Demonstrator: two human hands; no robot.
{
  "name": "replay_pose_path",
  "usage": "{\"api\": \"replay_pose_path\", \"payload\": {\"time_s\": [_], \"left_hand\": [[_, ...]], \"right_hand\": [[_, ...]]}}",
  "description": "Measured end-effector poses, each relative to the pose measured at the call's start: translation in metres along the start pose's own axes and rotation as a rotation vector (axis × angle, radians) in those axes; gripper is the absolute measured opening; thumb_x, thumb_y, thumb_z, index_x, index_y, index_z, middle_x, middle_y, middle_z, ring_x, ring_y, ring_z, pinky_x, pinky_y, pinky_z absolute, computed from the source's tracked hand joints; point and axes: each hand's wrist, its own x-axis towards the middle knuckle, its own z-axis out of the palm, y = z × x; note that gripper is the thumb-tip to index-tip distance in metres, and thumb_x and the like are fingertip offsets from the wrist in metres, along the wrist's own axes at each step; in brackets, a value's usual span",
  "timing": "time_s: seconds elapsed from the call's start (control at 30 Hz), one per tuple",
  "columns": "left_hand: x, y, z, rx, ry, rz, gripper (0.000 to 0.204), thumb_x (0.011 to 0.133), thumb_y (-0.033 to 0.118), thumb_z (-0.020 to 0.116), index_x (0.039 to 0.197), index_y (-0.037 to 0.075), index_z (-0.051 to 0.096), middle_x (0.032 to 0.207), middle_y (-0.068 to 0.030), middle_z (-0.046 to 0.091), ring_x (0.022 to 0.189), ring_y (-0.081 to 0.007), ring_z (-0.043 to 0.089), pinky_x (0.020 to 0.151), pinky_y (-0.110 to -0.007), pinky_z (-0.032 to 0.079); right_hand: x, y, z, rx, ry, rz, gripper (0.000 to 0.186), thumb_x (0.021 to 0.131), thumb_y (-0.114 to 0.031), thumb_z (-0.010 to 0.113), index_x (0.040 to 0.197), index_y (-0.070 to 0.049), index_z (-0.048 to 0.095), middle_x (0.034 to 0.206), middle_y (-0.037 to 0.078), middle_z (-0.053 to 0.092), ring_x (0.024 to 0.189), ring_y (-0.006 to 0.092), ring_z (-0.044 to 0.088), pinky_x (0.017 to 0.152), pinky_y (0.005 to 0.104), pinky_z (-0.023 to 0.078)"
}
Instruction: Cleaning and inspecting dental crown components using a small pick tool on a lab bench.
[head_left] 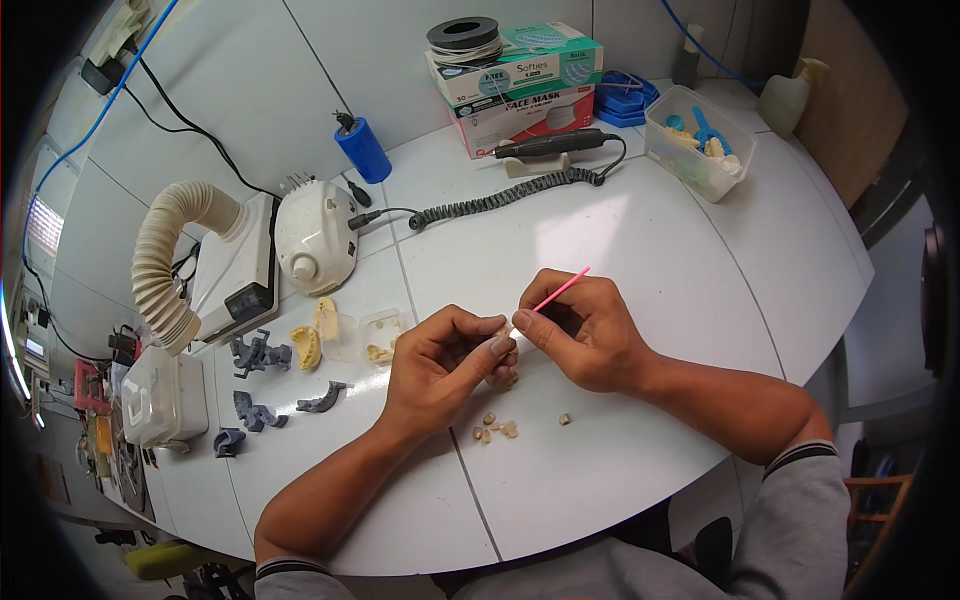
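Observation:
My left hand [445, 365] is closed, its thumb and fingers pinching a small tooth-coloured piece [507, 334] that the fingertips mostly hide. Close beside it, my right hand [585, 335] grips a thin pink applicator stick [563, 287] between thumb and fingers. The stick's upper end points up to the right; its lower end lies by the pinched piece, and I cannot tell whether they touch. On the white table below the hands lie several small tooth-like crowns [481, 435] in a loose group. A single crown [565, 419] sits apart to their right.
Left of my hands are yellowish dental casts [306, 347], a clear plastic box [381, 330] and dark grey moulded pieces [262, 354]. Behind them stand a white control unit [316, 235] and a hose extractor [190, 215]. A handpiece [555, 143], stacked boxes [525, 118] and a clear tub [690, 165] stand farther back.

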Motion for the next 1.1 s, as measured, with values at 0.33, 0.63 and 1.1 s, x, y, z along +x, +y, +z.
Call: {"api": "replay_pose_path", "payload": {"time_s": [0.33, 0.63, 1.1], "left_hand": [[0.0004, -0.0036, -0.0013, 0.017, -0.022, 0.020, 0.011, 0.106, 0.003, 0.068, 0.114, -0.004, 0.066, 0.101, -0.0111, 0.073, 0.091, -0.0136, 0.072, 0.082, -0.030, 0.063], [0.0016, -0.0019, -0.0028, 0.003, -0.041, 0.005, 0.011, 0.106, 0.002, 0.067, 0.114, -0.004, 0.065, 0.101, -0.0104, 0.072, 0.091, -0.0135, 0.072, 0.083, -0.029, 0.063], [0.0013, -0.0048, -0.0018, 0.007, -0.050, 0.027, 0.010, 0.106, 0.001, 0.067, 0.114, -0.004, 0.065, 0.103, -0.0110, 0.072, 0.094, -0.0133, 0.071, 0.084, -0.029, 0.063]], "right_hand": [[0.0003, 0.0023, 0.0018, -0.069, 0.008, -0.060, 0.013, 0.103, -0.006, 0.068, 0.093, 0.002, 0.068, 0.076, 0.001, 0.064, 0.067, 0.0037, 0.053, 0.058, 0.0240, 0.040], [0.0011, 0.0054, 0.0015, 0.001, 0.020, -0.052, 0.012, 0.103, -0.006, 0.069, 0.095, 0.003, 0.070, 0.075, 0.001, 0.065, 0.066, 0.0044, 0.056, 0.057, 0.0237, 0.040], [0.0006, 0.0043, 0.0001, -0.027, -0.018, -0.022, 0.011, 0.100, -0.004, 0.070, 0.095, 0.004, 0.073, 0.075, 0.002, 0.068, 0.067, 0.0040, 0.058, 0.056, 0.0235, 0.041]]}}
